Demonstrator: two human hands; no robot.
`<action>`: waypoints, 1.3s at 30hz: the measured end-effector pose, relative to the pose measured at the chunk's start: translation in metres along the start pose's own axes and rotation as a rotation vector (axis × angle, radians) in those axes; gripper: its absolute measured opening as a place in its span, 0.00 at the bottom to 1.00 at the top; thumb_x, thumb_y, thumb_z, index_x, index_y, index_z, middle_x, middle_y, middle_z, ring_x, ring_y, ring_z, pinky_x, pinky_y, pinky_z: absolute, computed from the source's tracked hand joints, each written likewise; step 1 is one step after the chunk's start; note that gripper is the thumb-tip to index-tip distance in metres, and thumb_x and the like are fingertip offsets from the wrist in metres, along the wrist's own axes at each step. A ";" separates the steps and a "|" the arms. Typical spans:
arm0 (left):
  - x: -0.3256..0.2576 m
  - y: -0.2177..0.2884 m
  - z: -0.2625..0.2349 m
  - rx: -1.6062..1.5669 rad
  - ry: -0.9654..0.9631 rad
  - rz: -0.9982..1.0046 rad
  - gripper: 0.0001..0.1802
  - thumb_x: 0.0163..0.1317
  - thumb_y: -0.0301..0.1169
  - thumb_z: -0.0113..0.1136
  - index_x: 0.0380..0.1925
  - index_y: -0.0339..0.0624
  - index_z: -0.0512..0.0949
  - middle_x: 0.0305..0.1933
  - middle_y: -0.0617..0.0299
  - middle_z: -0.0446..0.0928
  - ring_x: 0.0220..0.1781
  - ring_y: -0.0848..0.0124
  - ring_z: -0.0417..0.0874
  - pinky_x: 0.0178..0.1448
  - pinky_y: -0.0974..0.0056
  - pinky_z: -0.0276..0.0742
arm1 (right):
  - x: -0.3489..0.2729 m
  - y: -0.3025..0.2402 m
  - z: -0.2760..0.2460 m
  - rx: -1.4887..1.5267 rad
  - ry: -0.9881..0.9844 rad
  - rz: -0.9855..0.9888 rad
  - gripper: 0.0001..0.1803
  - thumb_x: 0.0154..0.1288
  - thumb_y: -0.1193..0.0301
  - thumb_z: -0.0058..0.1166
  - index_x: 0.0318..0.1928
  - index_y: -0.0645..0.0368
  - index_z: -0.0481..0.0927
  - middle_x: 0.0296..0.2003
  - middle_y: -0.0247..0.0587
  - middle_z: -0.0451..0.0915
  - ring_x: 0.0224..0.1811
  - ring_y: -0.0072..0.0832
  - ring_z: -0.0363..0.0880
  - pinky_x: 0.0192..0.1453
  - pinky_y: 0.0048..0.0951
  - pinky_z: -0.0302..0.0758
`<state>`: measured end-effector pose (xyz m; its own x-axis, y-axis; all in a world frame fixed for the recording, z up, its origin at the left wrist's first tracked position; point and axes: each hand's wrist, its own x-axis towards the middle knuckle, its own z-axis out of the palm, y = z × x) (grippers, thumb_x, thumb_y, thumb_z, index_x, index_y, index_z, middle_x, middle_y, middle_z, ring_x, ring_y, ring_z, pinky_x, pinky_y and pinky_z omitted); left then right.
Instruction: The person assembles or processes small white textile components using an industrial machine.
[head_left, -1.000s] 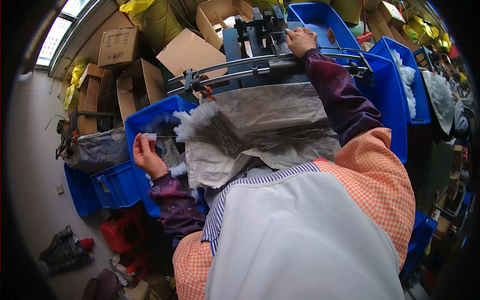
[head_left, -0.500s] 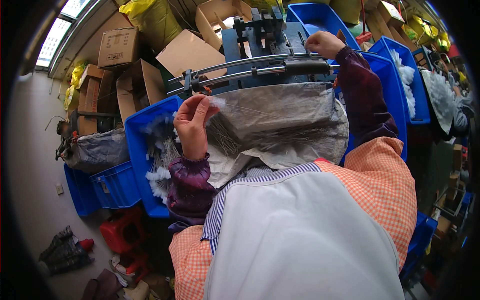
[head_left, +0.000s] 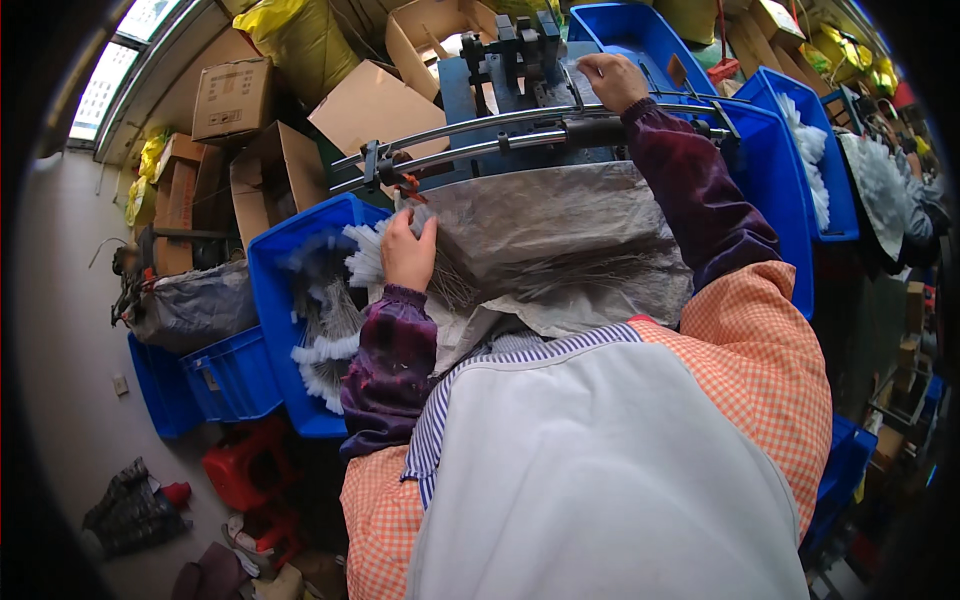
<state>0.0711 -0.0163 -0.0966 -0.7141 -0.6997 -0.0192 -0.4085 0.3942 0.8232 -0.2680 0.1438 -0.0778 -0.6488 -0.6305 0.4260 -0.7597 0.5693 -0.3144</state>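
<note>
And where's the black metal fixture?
In the head view, the black fixture stands top centre, just left of the right hand, beyond the metal rods.

Your left hand (head_left: 408,255) is at the white-bristled wire brushes (head_left: 364,257) on the grey sheet (head_left: 545,215) spread between you and the surface (head_left: 457,95); whether it grips one is hidden. Your right hand (head_left: 614,80) is raised near the surface's right edge, fingertips drawn together, beside a dark metal fixture (head_left: 515,55); anything between them is too small to tell. Two steel rods (head_left: 460,130) cross near the surface's front edge. To your left, a blue plastic crate (head_left: 262,300) holds more brushes (head_left: 325,350).
</note>
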 end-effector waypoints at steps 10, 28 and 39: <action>0.008 -0.068 0.008 0.507 0.226 0.014 0.26 0.50 0.32 0.56 0.50 0.45 0.61 0.46 0.51 0.68 0.44 0.53 0.72 0.44 0.54 0.69 | 0.024 0.016 0.035 -0.218 -0.077 -0.039 0.10 0.55 0.64 0.46 0.37 0.45 0.79 0.37 0.29 0.78 0.43 0.31 0.71 0.48 0.32 0.67; -0.003 -0.051 -0.018 -0.132 0.480 0.011 0.09 0.55 0.25 0.53 0.37 0.38 0.72 0.29 0.65 0.74 0.28 0.80 0.73 0.31 0.74 0.69 | 0.029 0.027 0.042 -0.141 -0.138 0.014 0.11 0.57 0.61 0.44 0.38 0.43 0.78 0.39 0.28 0.77 0.47 0.31 0.68 0.50 0.38 0.61; -0.005 -0.066 -0.025 -0.589 0.434 -0.216 0.13 0.56 0.25 0.53 0.42 0.37 0.69 0.35 0.63 0.73 0.34 0.76 0.74 0.33 0.73 0.73 | 0.027 0.030 0.044 -0.126 -0.096 -0.019 0.10 0.55 0.61 0.47 0.37 0.43 0.79 0.37 0.27 0.78 0.46 0.31 0.69 0.48 0.38 0.62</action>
<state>0.1158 -0.0534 -0.1369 -0.3156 -0.9447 -0.0895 -0.0564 -0.0755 0.9955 -0.3106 0.1206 -0.1129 -0.6405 -0.6856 0.3459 -0.7639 0.6151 -0.1953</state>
